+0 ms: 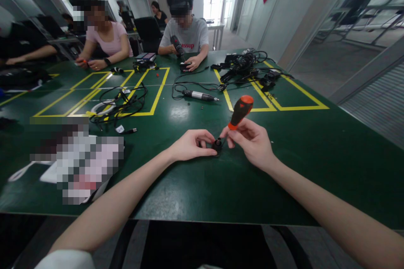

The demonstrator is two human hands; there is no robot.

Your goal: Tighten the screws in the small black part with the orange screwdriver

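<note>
My left hand (196,145) is closed around the side of a small black round part (217,144) on the green table. The part has a cylindrical opening facing up; what it is exactly is too small to tell. In my right hand (252,141) is a screwdriver (241,111) with an orange and black handle, pinched near the lower end of the handle. Its handle tilts up and to the right. The shaft slants down toward the black part, and I cannot tell whether its tip touches it.
On the green table (176,193) lie a corded electric screwdriver (199,95), a loose coil of cables (123,101) and a cable heap (243,67). Pixelated items (91,164) lie at left. Across the table, one person (186,38) works with a power tool; another (107,40) sits beside.
</note>
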